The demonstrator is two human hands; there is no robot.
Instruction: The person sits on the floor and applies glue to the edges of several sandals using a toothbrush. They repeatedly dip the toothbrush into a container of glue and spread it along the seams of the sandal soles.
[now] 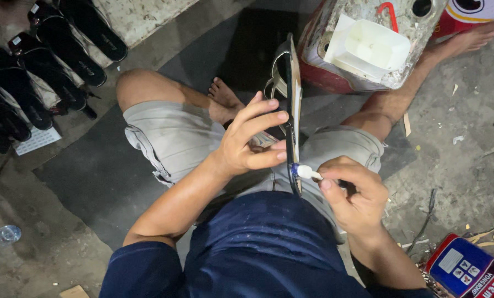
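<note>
Sandal [292,94] on edge, gripped in my left hand [247,144]; my right hand [353,190] pinches a white applicator [307,173] at its heel, so I judge edging barely begun.

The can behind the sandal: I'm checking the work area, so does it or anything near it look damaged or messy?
Yes. The red can is heavily crusted with pale residue, and scraps litter the concrete floor. The sandal, held edge-up in the left hand, looks intact.

Blue and red tin can [468,270] with white label lower right, white printed sheet [37,139] on floor at left
</note>
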